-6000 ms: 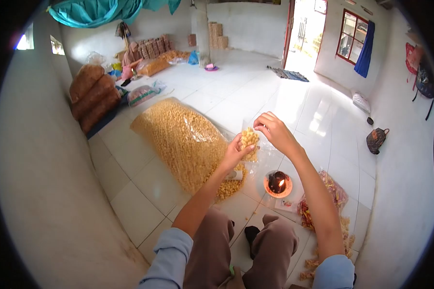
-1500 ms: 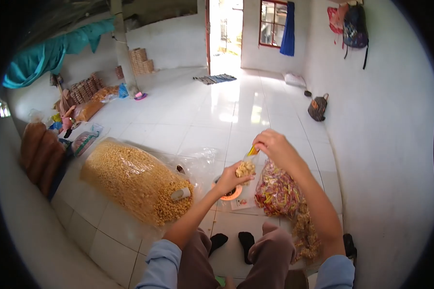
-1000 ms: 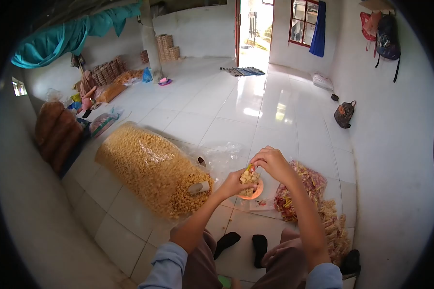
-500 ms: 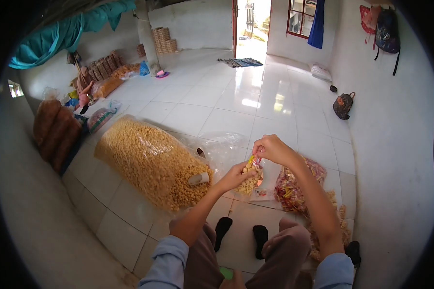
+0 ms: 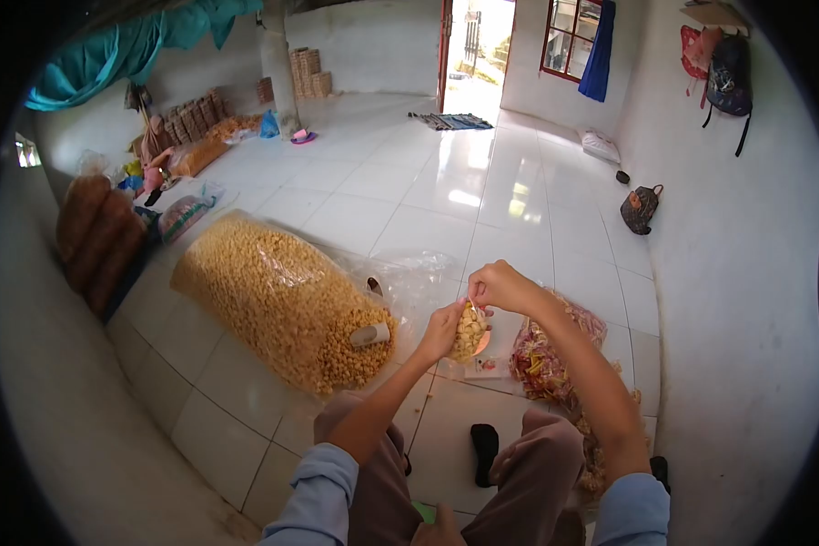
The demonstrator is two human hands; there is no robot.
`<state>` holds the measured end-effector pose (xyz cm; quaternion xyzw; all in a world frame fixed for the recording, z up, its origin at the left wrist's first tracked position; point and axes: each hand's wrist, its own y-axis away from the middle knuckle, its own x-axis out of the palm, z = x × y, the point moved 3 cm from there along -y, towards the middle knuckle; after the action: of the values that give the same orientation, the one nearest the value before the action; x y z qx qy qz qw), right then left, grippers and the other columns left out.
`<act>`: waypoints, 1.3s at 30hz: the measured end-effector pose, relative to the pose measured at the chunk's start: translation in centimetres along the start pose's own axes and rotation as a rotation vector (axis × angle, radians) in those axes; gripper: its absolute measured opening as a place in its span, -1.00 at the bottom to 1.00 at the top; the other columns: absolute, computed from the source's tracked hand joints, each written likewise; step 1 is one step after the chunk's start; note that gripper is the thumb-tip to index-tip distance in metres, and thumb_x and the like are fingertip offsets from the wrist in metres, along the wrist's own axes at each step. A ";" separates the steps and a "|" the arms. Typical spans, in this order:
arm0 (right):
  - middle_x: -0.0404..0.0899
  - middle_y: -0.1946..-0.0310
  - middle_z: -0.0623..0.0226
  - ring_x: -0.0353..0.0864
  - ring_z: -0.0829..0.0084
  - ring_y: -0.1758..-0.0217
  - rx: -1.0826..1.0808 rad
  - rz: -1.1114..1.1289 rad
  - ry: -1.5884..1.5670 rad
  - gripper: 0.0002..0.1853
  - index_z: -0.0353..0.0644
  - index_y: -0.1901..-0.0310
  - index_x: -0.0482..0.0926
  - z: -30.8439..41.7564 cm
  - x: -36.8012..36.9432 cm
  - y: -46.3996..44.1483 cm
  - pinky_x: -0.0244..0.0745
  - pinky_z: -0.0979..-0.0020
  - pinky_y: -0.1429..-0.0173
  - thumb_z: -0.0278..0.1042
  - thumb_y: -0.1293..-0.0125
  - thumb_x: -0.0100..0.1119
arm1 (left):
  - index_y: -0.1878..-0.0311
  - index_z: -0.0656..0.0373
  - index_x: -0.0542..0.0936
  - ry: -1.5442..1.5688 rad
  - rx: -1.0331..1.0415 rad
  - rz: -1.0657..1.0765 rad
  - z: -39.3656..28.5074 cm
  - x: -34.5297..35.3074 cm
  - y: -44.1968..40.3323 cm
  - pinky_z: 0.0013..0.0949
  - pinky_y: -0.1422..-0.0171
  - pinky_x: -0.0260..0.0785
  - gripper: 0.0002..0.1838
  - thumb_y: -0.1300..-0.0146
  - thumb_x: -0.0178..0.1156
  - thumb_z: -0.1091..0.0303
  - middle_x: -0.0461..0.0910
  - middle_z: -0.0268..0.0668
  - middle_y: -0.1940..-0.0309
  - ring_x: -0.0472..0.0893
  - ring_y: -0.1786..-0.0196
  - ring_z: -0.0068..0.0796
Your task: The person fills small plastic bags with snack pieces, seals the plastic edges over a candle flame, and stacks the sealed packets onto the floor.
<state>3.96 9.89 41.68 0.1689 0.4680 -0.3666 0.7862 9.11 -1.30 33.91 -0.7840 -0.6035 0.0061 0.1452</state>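
A small clear bag of pale yellow snack pieces (image 5: pixel 469 335) hangs between my hands. Its upper edge is gripped by my left hand (image 5: pixel 439 331), thumb and fingers closed on the plastic. My right hand (image 5: pixel 502 286) pinches at the bag's top, close to the left fingertips; a thin whitish bit shows there, too small to name. Left of them lies a large clear sack of the same sort of snack (image 5: pixel 255 291), open toward me, with a white scoop-like cup (image 5: pixel 369 335) resting on the pieces. Partly behind my right forearm is a heap of red and yellow packets (image 5: pixel 555 350).
A white printed card or box (image 5: pixel 487 367) lies below the small bag. Loose clear plastic (image 5: pixel 419 273) spreads beside the sack. At far left another person (image 5: pixel 155 150) sits by stacked packs. A patterned backpack (image 5: pixel 642 209) leans against the right wall.
The yellow strip seen at the small bag's top no longer shows. My left hand has shifted up toward the bag's top edge, near the right fingers. The view has turned slightly.
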 end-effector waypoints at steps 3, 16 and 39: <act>0.59 0.58 0.19 0.61 0.47 0.51 0.057 -0.002 -0.066 -0.95 -0.31 0.51 0.57 -0.4 0.2 -0.1 0.47 0.55 0.38 -0.57 0.09 0.17 | 0.34 0.30 0.47 0.024 -0.032 -0.007 0.8 -0.6 0.0 -0.55 0.29 0.27 -0.53 -0.38 -0.25 0.08 0.44 -0.41 0.50 0.35 0.41 -0.70; 0.59 0.54 0.20 0.58 0.44 0.46 0.166 -0.088 -0.256 -0.89 -0.30 0.43 0.57 -1.0 1.8 0.1 0.46 0.48 0.32 -0.43 -0.05 0.17 | 0.29 0.36 0.49 -0.220 0.015 -0.133 4.6 -3.2 -1.0 -0.53 0.28 0.28 -0.52 -0.38 -0.23 0.10 0.46 -0.38 0.50 0.36 0.42 -0.66; 0.50 0.44 0.15 0.51 0.26 0.35 -0.045 -0.206 -0.100 -0.93 -0.25 0.35 0.41 0.2 2.0 0.5 0.41 0.34 0.24 -0.48 -0.11 0.00 | 0.03 0.28 0.43 -0.038 -0.076 0.101 4.8 -3.8 -0.5 -0.53 0.16 0.44 -0.66 -0.18 0.16 0.32 0.54 -0.33 0.25 0.56 0.24 -0.60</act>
<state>5.04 9.28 40.01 0.0838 0.4510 -0.4428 0.7704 6.69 -3.71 28.85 -0.8183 -0.5654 0.0051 0.1034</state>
